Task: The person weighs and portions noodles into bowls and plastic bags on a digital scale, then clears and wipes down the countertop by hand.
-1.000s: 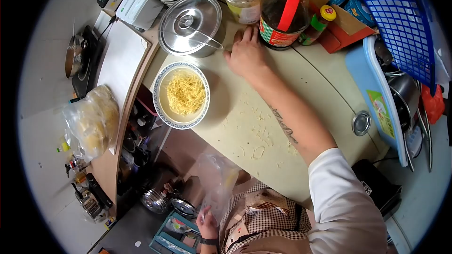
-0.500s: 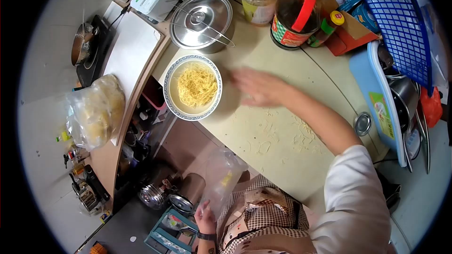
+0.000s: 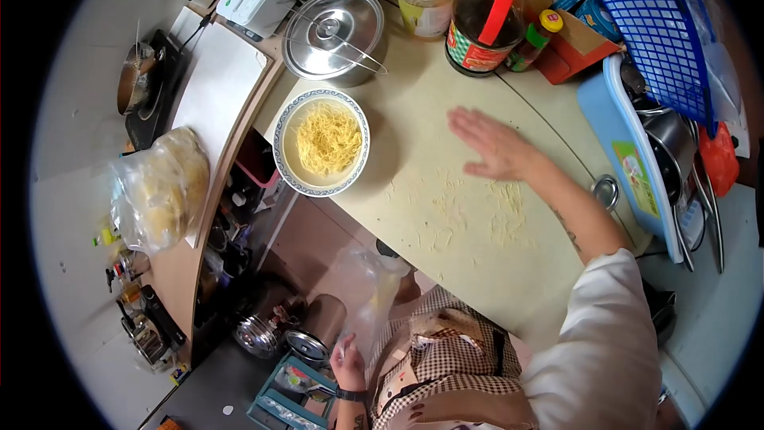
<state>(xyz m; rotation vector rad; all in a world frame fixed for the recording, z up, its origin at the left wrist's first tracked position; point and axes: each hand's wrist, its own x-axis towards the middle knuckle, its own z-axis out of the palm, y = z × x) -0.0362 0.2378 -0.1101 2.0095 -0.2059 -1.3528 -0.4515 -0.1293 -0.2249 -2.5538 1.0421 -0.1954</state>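
Observation:
My right hand point(image 3: 492, 146) is stretched out flat over the cream table point(image 3: 414, 111), fingers spread, with nothing in it. Just below it, loose noodle scraps point(image 3: 507, 215) are scattered over the tabletop. A patterned bowl point(image 3: 278, 143) of thin yellow noodles point(image 3: 327, 140) stands at the table's left edge, apart from that hand. Down by the apron, my left hand point(image 3: 348, 362) has its fingers closed on a clear plastic bag point(image 3: 370, 291), which hangs beside the table's front edge.
Behind the bowl stand a lidded steel pot point(image 3: 333, 32), a jar point(image 3: 426, 0) and a large sauce bottle point(image 3: 484, 28). A blue tub point(image 3: 617, 135) of utensils is on the right. A filled plastic bag point(image 3: 163, 191) sits on the left shelf.
My right hand has moved right, away from the bowl, across the tabletop. My left hand stays low with the bag, whose shape has shifted. The view has shifted slightly.

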